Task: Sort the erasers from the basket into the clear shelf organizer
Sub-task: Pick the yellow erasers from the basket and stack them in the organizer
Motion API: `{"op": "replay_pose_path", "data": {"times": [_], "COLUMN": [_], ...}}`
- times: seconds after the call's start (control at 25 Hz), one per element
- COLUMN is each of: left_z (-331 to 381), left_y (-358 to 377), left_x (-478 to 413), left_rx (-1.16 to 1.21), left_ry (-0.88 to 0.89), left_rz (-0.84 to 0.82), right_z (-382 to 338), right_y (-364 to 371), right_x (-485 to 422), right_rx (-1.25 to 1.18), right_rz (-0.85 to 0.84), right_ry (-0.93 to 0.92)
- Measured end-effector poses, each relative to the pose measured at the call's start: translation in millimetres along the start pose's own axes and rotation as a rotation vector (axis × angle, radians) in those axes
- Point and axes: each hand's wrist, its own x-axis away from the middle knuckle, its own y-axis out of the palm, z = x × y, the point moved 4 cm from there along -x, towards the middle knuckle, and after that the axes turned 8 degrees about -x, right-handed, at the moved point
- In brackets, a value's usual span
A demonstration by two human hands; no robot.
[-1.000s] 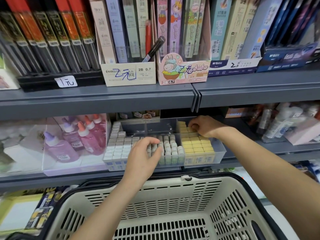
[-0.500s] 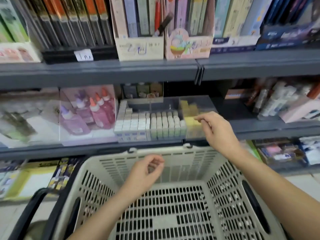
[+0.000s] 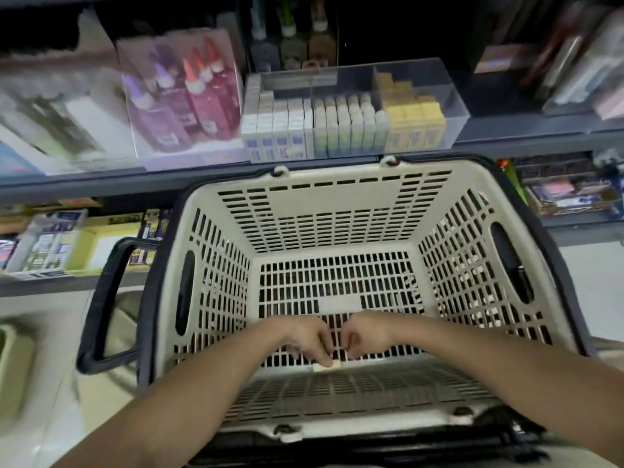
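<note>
We found both hands low in the basket [image 3: 202, 204], side by side at the near edge of its slatted floor, knuckles almost meeting. The one eraser [image 3: 332, 365] we could make out, a small pale yellow block, lay on the floor right where it meets the near wall. Its long axis ran side to side, along that wall.

It sat directly under the left hand [image 3: 305, 337], whose fingers curled down with their tips on its left end. From that angle they appeared to be pinching it rather than merely pressing. The right hand [image 3: 366, 334] hung just beside it, to the eraser's right, with its fingers folded under the palm. We could not tell whether it held anything.

So the left hand was the nearer of the two, in fact already on the block. We judged the lift was its job.

The clear organizer [image 3: 452, 96] stood on the shelf [image 3: 101, 187] beyond the far rim of the basket, well apart from the hands, ahead and above. Its right-hand compartment held yellow erasers [image 3: 415, 125], the closest match in colour, with pale green and white ones in the compartments to the left.

From where the eraser lay, the carry would run forward across the whole basket and somewhat to the right. We reckoned the left hand would have to cross in front of the right, unless the block were passed over first. Lying flat against the wall, it left little room for fingertips on its near side.
</note>
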Motion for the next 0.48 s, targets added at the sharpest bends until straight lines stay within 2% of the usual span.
{"op": "replay_pose_path", "data": {"times": [0.12, 0.2, 0.36, 0.48], "left_z": [1.0, 1.3, 3.3, 12.4], "left_y": [11.9, 8.8, -14.3, -35.4], "left_x": [-5.9, -6.2, 2.6, 11.9], "left_rx": [-0.246, -0.277, 0.116, 0.339], "left_ry": [0.013, 0.029, 0.057, 0.131], "left_rz": [0.041, 0.084, 0.152, 0.265], "right_z": [12.4, 21.3, 24.4, 22.2], "right_y": [-2.1, -11.0, -16.4, -24.6], "right_x": [2.0, 5.6, 3.9, 2.8], "right_rx": [-0.045, -0.092, -0.223, -0.333], "right_rz": [0.035, 0.078, 0.093, 0.187], "right_ry": [0.054, 0.097, 0.085, 0.020]}}
